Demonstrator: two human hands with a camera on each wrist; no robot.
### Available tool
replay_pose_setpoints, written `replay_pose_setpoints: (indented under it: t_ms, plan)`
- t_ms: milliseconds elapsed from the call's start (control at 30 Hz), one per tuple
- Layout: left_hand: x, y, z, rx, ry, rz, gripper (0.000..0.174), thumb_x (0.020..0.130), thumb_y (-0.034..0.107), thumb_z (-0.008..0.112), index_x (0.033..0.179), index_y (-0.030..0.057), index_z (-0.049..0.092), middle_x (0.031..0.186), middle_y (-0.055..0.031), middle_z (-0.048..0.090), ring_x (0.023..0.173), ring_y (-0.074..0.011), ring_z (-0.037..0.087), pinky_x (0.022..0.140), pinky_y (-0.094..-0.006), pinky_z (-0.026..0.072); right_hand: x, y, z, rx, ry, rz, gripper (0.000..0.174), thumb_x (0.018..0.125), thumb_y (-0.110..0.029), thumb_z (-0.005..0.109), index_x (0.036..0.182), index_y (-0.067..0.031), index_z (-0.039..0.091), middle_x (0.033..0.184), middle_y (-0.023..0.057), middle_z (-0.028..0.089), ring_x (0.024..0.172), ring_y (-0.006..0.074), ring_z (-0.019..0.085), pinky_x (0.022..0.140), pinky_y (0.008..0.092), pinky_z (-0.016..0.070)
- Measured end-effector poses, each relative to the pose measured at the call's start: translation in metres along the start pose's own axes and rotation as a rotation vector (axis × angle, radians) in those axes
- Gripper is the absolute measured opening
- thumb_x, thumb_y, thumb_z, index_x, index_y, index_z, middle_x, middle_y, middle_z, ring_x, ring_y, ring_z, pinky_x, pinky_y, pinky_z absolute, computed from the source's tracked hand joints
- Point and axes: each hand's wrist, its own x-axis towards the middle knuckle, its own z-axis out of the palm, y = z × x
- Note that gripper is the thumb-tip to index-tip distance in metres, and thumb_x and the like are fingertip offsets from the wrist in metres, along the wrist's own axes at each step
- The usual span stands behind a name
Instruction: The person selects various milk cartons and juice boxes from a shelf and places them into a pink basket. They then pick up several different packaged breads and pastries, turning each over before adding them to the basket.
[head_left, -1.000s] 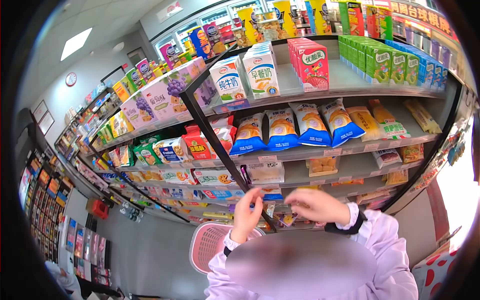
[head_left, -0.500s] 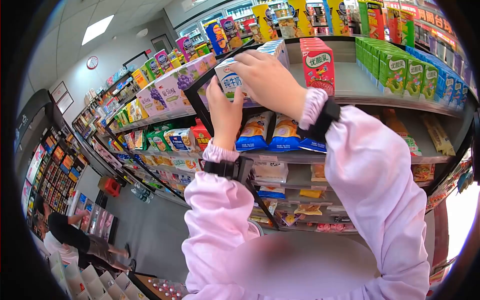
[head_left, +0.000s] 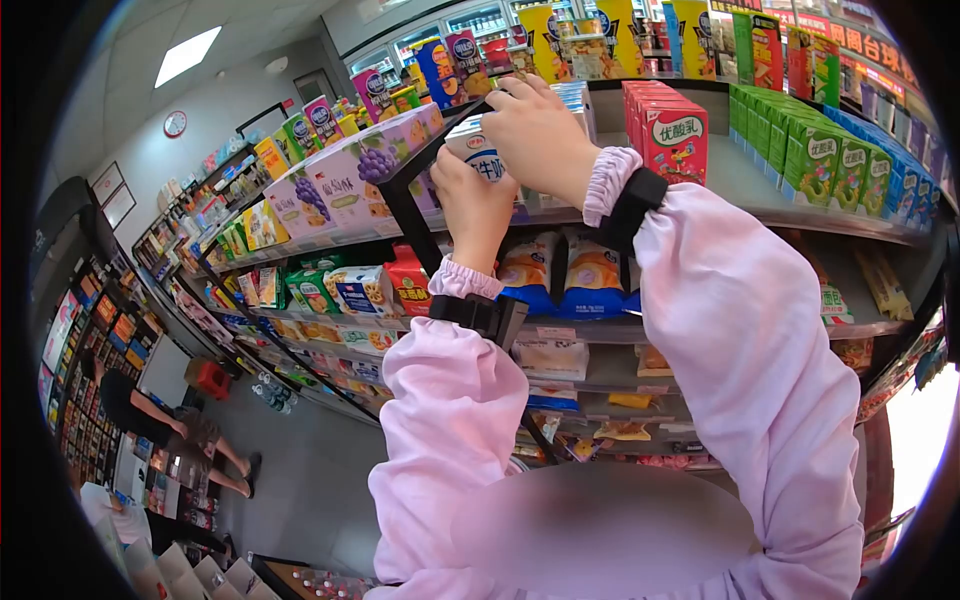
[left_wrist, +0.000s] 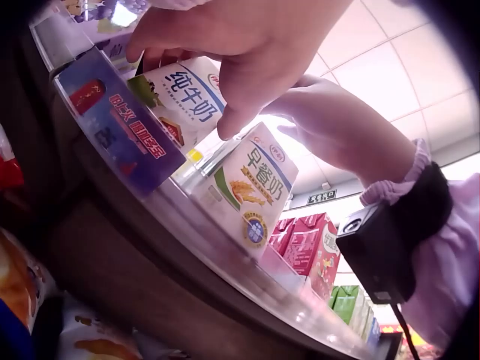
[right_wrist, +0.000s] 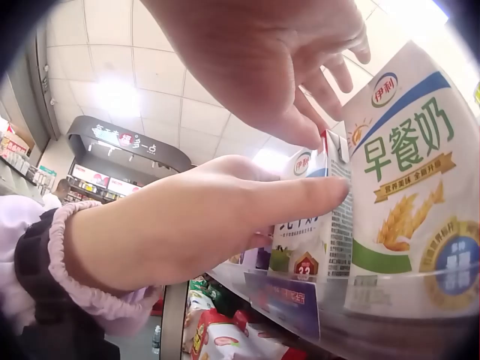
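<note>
A white-and-blue milk carton [head_left: 487, 158] stands at the left end of the top shelf, behind a purple price card [left_wrist: 124, 124]. My left hand [head_left: 474, 205] grips this carton, with the thumb on one side and the fingers on the other in the left wrist view. Above it, my right hand [head_left: 540, 135] reaches over the carton's top, its fingers loosely bent and the thumb tip close to the top edge in the right wrist view. Beside it stands a breakfast milk carton [right_wrist: 409, 187] with a wheat picture.
Red drink boxes [head_left: 672, 140] and rows of green drink boxes [head_left: 815, 150] stand further right on the shelf. Purple grape boxes [head_left: 335, 185] lie left of the black shelf post [head_left: 413, 215]. Bagged bread [head_left: 590, 270] fills the shelf below. A person [head_left: 150, 410] is at the lower left.
Both hands have risen from low in front of the shelves to the milk carton. Over the last half second, the left hand has closed around it and the right hand has shifted over its top.
</note>
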Motion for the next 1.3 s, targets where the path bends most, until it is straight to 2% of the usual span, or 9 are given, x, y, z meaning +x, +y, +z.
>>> replay_pose_setpoints:
  t_ms: [300, 567, 767, 833, 900, 1000, 1033, 1100, 1300]
  plan:
    - [-0.010, 0.014, -0.012, -0.235, 0.126, 0.081, 0.070, 0.062, 0.021, 0.070, 0.111, -0.0091, 0.031, 0.105, -0.0213, 0.039, 0.099, -0.0341, 0.040, 0.085, -0.0393, 0.0341, -0.003, -0.004, -0.014, 0.266, 0.050, 0.025, 0.021, 0.066, -0.011, 0.060, 0.084, -0.0035, 0.051, 0.087, 0.0112, 0.056, 0.088, 0.0266, 0.052, 0.078, 0.0337, 0.0415]
    - [-0.040, 0.044, -0.062, -0.520, 0.171, 0.112, 0.078, 0.056, 0.015, 0.075, 0.118, -0.0027, 0.031, 0.107, -0.0148, 0.040, 0.099, -0.0264, 0.042, 0.084, -0.0345, 0.0354, -0.036, -0.041, -0.063, 0.818, 0.233, 0.244, 0.047, 0.070, -0.016, 0.065, 0.110, -0.0019, 0.043, 0.098, 0.0156, 0.054, 0.087, 0.0280, 0.054, 0.075, 0.0320, 0.0438]
    - [-0.158, 0.041, -0.099, -0.173, -0.099, 0.032, 0.074, 0.057, 0.012, 0.072, 0.117, -0.0025, 0.031, 0.109, -0.0184, 0.039, 0.101, -0.0332, 0.040, 0.086, -0.0382, 0.0326, -0.135, -0.083, -0.057, 1.195, -0.196, 0.489, 0.041, 0.070, -0.008, 0.067, 0.104, 0.0021, 0.048, 0.096, 0.0070, 0.054, 0.085, 0.0106, 0.053, 0.072, 0.0248, 0.0465]
    - [-0.204, 0.033, -0.106, -0.143, -0.298, -0.109, 0.075, 0.058, 0.014, 0.073, 0.117, -0.0027, 0.030, 0.110, -0.0191, 0.038, 0.103, -0.0341, 0.038, 0.087, -0.0385, 0.0318, -0.182, -0.102, -0.038, 1.416, -0.409, 0.739, 0.040, 0.071, -0.008, 0.067, 0.104, 0.0035, 0.049, 0.095, 0.0075, 0.055, 0.084, 0.0104, 0.054, 0.071, 0.0240, 0.0467]
    - [-0.248, 0.020, -0.117, -0.212, -0.537, -0.264, 0.076, 0.057, 0.016, 0.074, 0.117, -0.0031, 0.031, 0.111, -0.0198, 0.038, 0.104, -0.0346, 0.038, 0.089, -0.0383, 0.0315, -0.245, -0.127, 0.002, 1.448, -0.391, 0.789, 0.045, 0.068, -0.023, 0.069, 0.098, 0.0057, 0.053, 0.075, 0.0086, 0.059, 0.062, 0.0089, 0.051, 0.055, 0.0235, 0.0433]
    - [-0.318, -0.012, -0.134, -0.628, -0.799, -0.758, 0.069, 0.068, 0.015, 0.068, 0.122, -0.0035, 0.029, 0.113, -0.0156, 0.043, 0.104, -0.0263, 0.044, 0.086, -0.0343, 0.0373, -0.296, -0.155, -0.002, 1.644, -0.844, 1.200, 0.047, 0.069, -0.026, 0.069, 0.099, 0.0068, 0.054, 0.079, 0.0090, 0.059, 0.068, 0.0104, 0.055, 0.058, 0.0226, 0.0449]
    - [-0.341, -0.020, -0.141, -0.791, -0.846, -0.948, 0.067, 0.071, 0.015, 0.067, 0.123, -0.0035, 0.029, 0.113, -0.0143, 0.044, 0.104, -0.0239, 0.045, 0.085, -0.0332, 0.0387, -0.319, -0.164, 0.005, 1.574, -0.981, 1.202, 0.046, 0.070, -0.027, 0.069, 0.098, 0.0065, 0.055, 0.079, 0.0098, 0.060, 0.071, 0.0104, 0.056, 0.057, 0.0230, 0.0451]
    - [-0.380, -0.033, -0.155, -0.785, -0.881, -1.153, 0.059, 0.076, 0.013, 0.061, 0.124, -0.0019, 0.030, 0.111, -0.0122, 0.047, 0.103, -0.0203, 0.046, 0.084, -0.0298, 0.0396, -0.369, -0.191, 0.021, 1.638, -0.915, 1.125, 0.047, 0.070, -0.028, 0.068, 0.098, 0.0070, 0.054, 0.080, 0.0091, 0.059, 0.071, 0.0098, 0.056, 0.057, 0.0230, 0.0462]
    - [-0.425, -0.032, -0.194, -0.882, -0.930, -1.587, 0.048, 0.080, 0.011, 0.056, 0.120, -0.0047, 0.036, 0.107, -0.0098, 0.052, 0.096, -0.0150, 0.050, 0.083, -0.0265, 0.0408, -0.386, -0.230, 0.012, 1.879, -1.231, 1.419, 0.048, 0.072, -0.026, 0.067, 0.103, 0.0066, 0.051, 0.084, 0.0088, 0.059, 0.073, 0.0116, 0.057, 0.061, 0.0245, 0.0487]
